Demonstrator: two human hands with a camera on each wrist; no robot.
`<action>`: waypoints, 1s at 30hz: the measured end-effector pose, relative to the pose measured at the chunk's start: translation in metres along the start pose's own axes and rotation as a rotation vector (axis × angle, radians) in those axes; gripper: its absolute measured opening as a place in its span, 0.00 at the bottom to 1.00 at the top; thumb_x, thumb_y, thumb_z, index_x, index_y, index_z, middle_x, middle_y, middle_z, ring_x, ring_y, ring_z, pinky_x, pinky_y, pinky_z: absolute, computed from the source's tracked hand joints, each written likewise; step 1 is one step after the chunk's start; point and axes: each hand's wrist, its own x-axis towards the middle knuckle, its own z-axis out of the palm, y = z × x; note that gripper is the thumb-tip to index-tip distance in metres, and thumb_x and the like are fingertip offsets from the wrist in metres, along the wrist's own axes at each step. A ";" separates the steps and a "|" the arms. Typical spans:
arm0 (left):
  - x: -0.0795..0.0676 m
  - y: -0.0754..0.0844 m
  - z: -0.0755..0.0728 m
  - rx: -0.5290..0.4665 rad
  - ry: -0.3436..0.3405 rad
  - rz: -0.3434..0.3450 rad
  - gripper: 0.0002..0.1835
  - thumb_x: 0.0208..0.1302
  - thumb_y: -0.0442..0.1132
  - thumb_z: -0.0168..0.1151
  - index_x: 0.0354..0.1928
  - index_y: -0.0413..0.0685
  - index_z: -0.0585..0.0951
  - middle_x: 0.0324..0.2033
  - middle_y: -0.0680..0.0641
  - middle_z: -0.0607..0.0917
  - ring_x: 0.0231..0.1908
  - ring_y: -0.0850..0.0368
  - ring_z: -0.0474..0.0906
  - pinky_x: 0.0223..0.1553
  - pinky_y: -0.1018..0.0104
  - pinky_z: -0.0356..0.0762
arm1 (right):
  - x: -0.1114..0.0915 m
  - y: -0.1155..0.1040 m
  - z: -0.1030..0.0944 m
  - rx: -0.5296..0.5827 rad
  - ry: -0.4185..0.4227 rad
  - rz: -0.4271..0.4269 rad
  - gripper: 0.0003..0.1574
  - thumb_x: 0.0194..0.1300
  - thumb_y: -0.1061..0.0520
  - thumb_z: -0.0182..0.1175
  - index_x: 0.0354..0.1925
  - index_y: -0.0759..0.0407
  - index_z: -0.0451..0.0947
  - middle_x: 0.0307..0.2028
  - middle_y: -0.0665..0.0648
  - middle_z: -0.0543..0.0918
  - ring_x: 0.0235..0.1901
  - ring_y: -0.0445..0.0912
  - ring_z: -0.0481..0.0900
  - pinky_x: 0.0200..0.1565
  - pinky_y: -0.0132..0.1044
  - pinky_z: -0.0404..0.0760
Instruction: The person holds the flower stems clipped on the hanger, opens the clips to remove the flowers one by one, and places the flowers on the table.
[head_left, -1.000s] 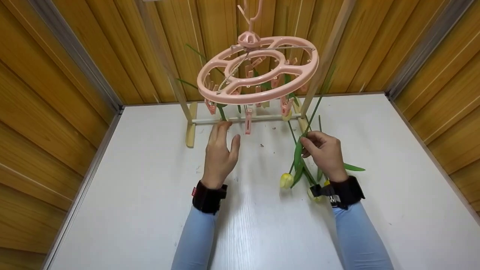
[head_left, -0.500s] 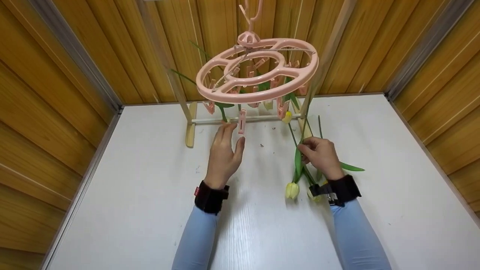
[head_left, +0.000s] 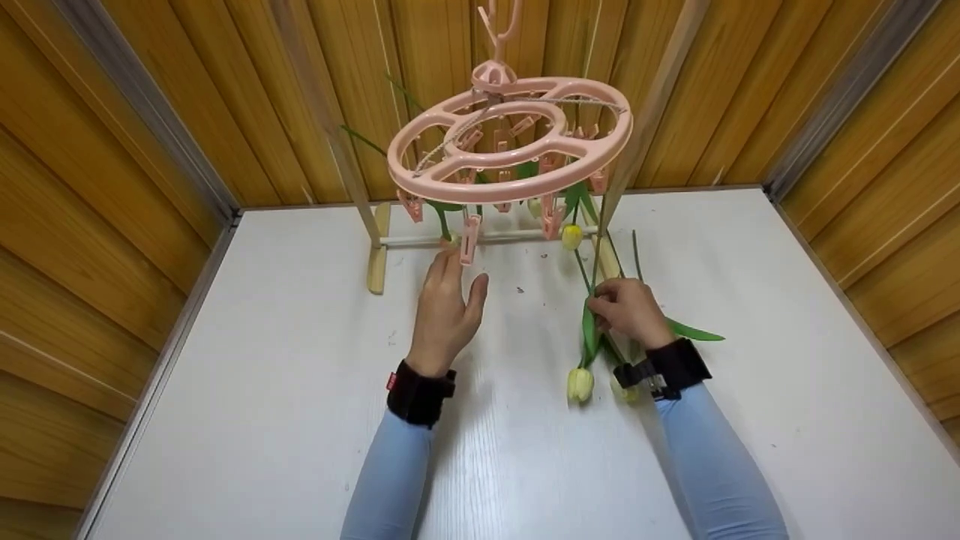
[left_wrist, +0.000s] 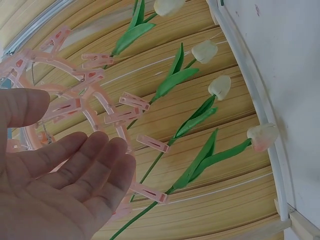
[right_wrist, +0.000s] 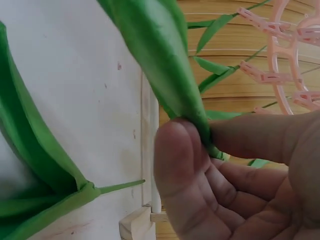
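Observation:
My right hand [head_left: 632, 311] pinches an artificial tulip by its stem and leaf base, and its pale yellow head [head_left: 580, 385] points down. In the right wrist view thumb and fingertips meet at the base of a broad green leaf [right_wrist: 160, 55]. My left hand [head_left: 446, 315] is raised with fingers extended and thumb apart, holding nothing. Just beyond its fingers dangles a pink clip [head_left: 470, 240] from a round pink clip hanger [head_left: 510, 195]. In the left wrist view several tulips hang head down from clips, among them a pinkish-white one [left_wrist: 262, 136].
A wooden stand with a white crossbar [head_left: 495, 238] supports the hanger's surroundings at the back. More tulips lie beside and under my right wrist, one with a pale head [head_left: 624, 390]. Wood-patterned walls [head_left: 90, 225] enclose the white table [head_left: 300, 420].
My right hand has shifted left and slightly nearer with the tulip, whose head has dropped lower. The hanger has turned a little, and its front clip has swung left. My left hand stays nearly in place.

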 end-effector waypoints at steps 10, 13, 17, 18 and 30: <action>-0.002 0.000 0.002 0.021 -0.033 -0.028 0.33 0.72 0.36 0.64 0.74 0.31 0.66 0.62 0.30 0.77 0.63 0.36 0.75 0.64 0.43 0.73 | 0.016 -0.001 0.002 -0.104 -0.191 0.034 0.11 0.67 0.65 0.60 0.40 0.74 0.84 0.26 0.61 0.87 0.22 0.50 0.86 0.27 0.32 0.81; -0.003 0.000 0.004 0.024 -0.049 -0.037 0.36 0.72 0.36 0.64 0.77 0.33 0.62 0.63 0.32 0.77 0.64 0.36 0.75 0.64 0.43 0.72 | 0.020 -0.003 0.004 -0.111 -0.235 0.043 0.10 0.66 0.66 0.60 0.38 0.75 0.85 0.23 0.59 0.85 0.19 0.43 0.82 0.26 0.32 0.79; -0.002 -0.001 0.005 0.031 -0.052 -0.030 0.37 0.71 0.35 0.64 0.76 0.32 0.61 0.63 0.32 0.77 0.65 0.36 0.73 0.66 0.43 0.70 | 0.024 -0.005 0.009 -0.134 -0.256 0.039 0.11 0.64 0.67 0.60 0.38 0.75 0.85 0.21 0.58 0.84 0.18 0.41 0.80 0.24 0.32 0.78; -0.002 -0.001 0.005 0.031 -0.051 -0.026 0.35 0.71 0.35 0.64 0.75 0.32 0.62 0.63 0.31 0.77 0.66 0.35 0.72 0.67 0.43 0.69 | 0.025 -0.005 0.010 -0.143 -0.260 0.038 0.11 0.64 0.67 0.60 0.39 0.76 0.85 0.22 0.59 0.84 0.18 0.41 0.80 0.25 0.32 0.79; -0.002 0.001 0.007 0.040 -0.065 -0.048 0.23 0.72 0.37 0.64 0.63 0.32 0.74 0.58 0.30 0.79 0.59 0.35 0.77 0.60 0.42 0.75 | 0.030 -0.006 0.024 -0.213 -0.335 0.021 0.10 0.66 0.65 0.63 0.40 0.74 0.84 0.29 0.66 0.87 0.21 0.43 0.82 0.31 0.35 0.82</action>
